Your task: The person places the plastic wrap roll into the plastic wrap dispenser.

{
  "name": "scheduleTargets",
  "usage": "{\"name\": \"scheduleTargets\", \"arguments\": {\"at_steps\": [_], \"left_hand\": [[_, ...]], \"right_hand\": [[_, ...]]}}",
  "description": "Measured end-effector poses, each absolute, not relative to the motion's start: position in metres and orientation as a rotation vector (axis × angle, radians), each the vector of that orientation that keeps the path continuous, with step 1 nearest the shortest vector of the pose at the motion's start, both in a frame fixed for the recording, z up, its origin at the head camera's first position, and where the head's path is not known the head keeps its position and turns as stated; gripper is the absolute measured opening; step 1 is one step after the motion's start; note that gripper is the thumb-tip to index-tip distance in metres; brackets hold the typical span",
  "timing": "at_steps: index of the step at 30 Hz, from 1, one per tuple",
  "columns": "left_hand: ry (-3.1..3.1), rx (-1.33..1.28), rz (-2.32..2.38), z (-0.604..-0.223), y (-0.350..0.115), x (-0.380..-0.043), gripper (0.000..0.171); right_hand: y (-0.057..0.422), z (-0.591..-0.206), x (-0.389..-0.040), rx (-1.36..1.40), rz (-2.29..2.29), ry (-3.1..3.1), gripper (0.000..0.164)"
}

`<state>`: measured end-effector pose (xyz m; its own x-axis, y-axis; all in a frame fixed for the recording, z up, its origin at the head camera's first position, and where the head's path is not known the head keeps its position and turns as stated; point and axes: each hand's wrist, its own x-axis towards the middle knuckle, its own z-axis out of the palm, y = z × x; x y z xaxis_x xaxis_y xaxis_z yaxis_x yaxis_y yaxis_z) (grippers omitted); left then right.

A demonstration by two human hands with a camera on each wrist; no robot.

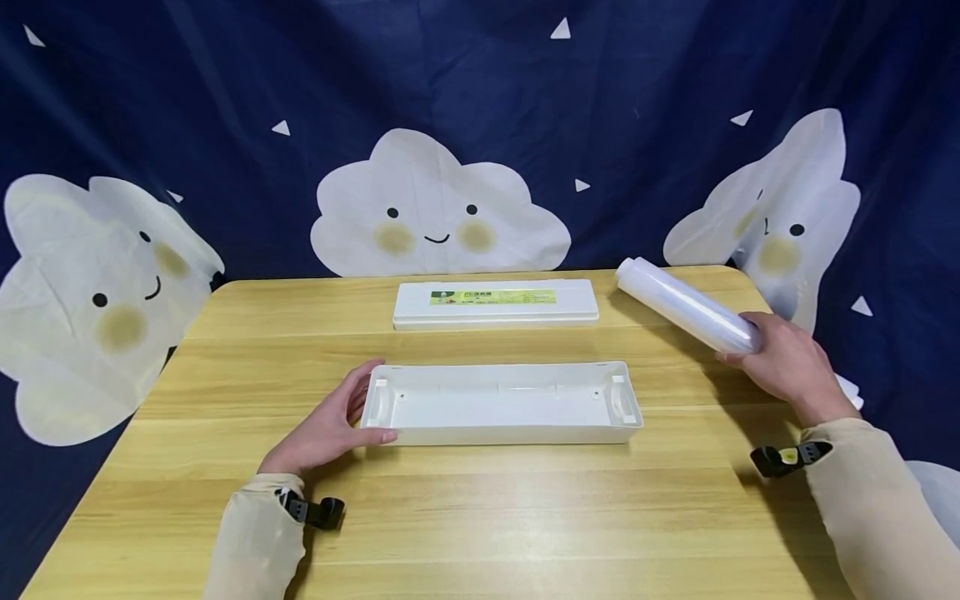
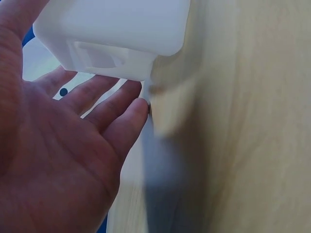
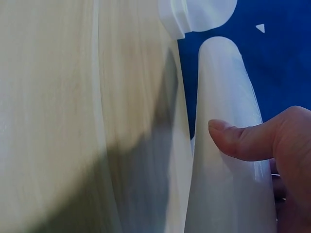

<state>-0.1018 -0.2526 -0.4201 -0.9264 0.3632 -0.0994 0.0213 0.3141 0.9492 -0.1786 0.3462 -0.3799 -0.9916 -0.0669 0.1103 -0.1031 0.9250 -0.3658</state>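
Note:
A long white plastic box (image 1: 510, 435), its hollow side facing up, lies across the middle of the table. My left hand (image 1: 318, 432) holds its left end, thumb at the near corner and fingers at the far side. The left wrist view shows the end wall of this box (image 2: 112, 24) above the spread fingers. To the right, my right hand (image 1: 791, 362) grips a roll of cling film (image 1: 682, 304), slanted over the table's right side. In the right wrist view, the thumb (image 3: 245, 141) lies across the film roll (image 3: 221, 82); the other fingers are mostly hidden behind it.
Behind the box lies a white lid (image 1: 495, 317) with a green and yellow label. The wooden table (image 1: 480, 525) ends at the back against a dark blue curtain (image 1: 480, 75) with white clouds. Wrist cameras are strapped to both sleeves.

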Motion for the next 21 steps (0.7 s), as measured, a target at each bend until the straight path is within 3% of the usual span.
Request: {"name": "scheduleTargets", "arguments": {"at_steps": [21], "left_hand": [[2.288,0.34,1.641,-0.42,-0.253,-0.099,0.106]], "right_hand": [[0.328,-0.373,-0.178,0.24,0.639,-2.964,0.065]]}}
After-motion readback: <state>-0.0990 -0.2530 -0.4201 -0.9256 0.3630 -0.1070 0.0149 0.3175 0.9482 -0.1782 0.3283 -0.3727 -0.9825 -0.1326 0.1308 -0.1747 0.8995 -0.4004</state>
